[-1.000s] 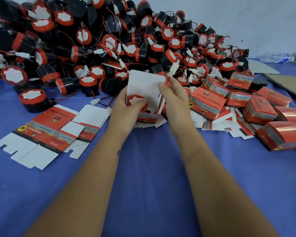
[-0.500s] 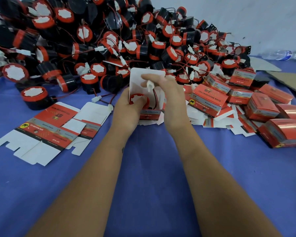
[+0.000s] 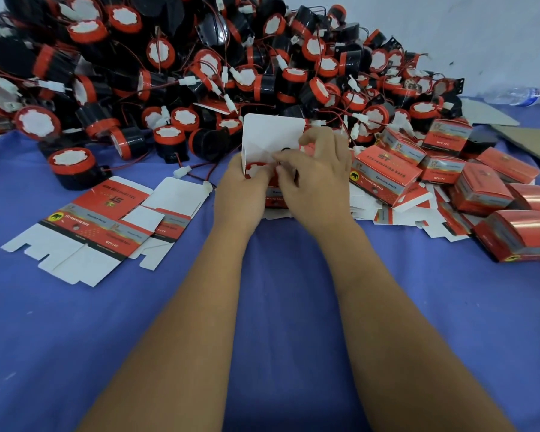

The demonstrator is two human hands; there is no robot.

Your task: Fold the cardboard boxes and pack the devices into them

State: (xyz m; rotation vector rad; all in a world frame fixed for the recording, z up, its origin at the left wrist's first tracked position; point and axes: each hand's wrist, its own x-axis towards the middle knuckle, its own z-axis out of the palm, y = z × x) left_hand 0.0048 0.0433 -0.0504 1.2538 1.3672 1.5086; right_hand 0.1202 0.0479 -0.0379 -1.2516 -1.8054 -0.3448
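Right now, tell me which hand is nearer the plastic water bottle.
Right. The right hand works at the open box mid-table, on the side toward the water bottle lying far back right; the left hand sits beyond it, further away.

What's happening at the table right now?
A person is packing a device into an open box. The left hand holds the box with the device seated inside, while the right hand tucks in something at the opening. Flat boxes lie to the left, packed boxes to the right.
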